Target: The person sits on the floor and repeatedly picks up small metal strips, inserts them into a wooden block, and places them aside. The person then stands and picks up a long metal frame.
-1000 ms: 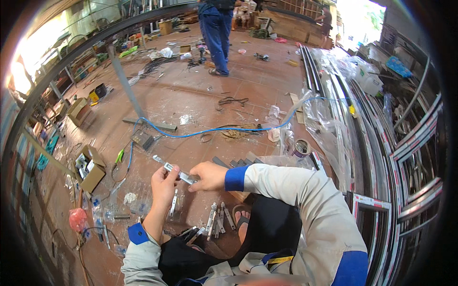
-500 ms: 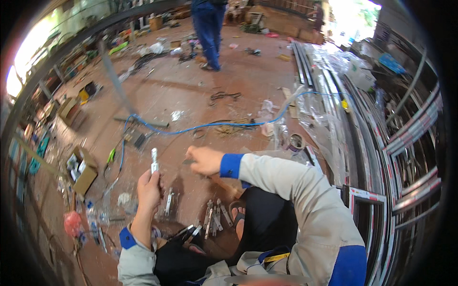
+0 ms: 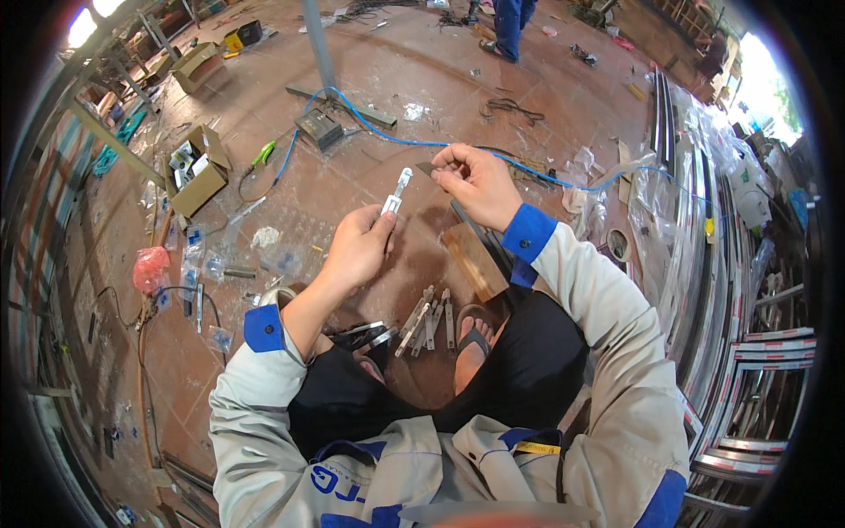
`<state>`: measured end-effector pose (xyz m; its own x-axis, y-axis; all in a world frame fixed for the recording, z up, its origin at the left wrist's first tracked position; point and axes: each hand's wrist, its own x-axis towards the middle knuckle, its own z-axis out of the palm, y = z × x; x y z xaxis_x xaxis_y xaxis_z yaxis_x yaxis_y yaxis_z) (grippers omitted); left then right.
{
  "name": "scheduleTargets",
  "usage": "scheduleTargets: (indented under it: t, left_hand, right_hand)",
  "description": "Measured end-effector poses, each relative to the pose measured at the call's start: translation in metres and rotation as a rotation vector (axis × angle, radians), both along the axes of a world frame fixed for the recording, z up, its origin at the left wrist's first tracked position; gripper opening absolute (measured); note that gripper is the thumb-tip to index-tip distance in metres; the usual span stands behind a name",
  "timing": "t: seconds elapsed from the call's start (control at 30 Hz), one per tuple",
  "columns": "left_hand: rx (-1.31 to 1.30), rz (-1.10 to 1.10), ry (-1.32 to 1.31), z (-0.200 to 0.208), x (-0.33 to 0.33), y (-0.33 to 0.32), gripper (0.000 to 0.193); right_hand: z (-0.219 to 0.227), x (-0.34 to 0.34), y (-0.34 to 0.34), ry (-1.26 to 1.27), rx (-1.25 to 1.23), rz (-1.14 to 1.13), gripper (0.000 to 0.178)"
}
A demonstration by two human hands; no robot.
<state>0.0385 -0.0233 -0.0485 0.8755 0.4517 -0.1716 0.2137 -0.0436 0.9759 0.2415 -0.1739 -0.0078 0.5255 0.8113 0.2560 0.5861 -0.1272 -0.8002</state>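
My left hand (image 3: 359,244) grips a small silver metal hinge piece (image 3: 395,194) upright by its lower end. My right hand (image 3: 476,180) is raised just to its right, fingers pinched on a small dark part (image 3: 426,166) that is too small to make out. The two hands are a short gap apart above the tiled floor. Below them, between my sandalled feet, lie several more silver metal pieces (image 3: 429,317) and a flat wooden block (image 3: 473,259).
An open cardboard box (image 3: 197,170) with parts, small plastic bags (image 3: 211,261) and a pink bag (image 3: 150,267) lie at left. A blue hose (image 3: 400,138) crosses the floor. Metal frames (image 3: 748,352) stack at right. Another person's legs (image 3: 509,26) stand far back.
My view has tilted down and closer. The left hand has turned the silver piece from lying sideways to standing upright, and the right hand has come off it and now pinches a small part beside it.
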Motion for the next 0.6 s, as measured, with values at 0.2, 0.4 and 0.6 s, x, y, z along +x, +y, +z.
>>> scheduleTargets:
  t: [0.2,0.4,0.6]
  left_hand:
    - [-0.004,-0.042,0.001,0.001,0.003,-0.01,0.03]
    - [0.107,-0.023,-0.028,0.0,0.006,-0.017,0.026]
    - [0.276,0.007,-0.087,-0.007,0.009,-0.019,0.024]
  right_hand:
    - [0.003,-0.002,-0.002,-0.009,-0.009,-0.032,0.021]
    - [-0.015,0.005,0.003,0.177,0.056,-0.048,0.02]
    - [-0.017,-0.006,0.01,0.756,0.224,-0.065,0.018]
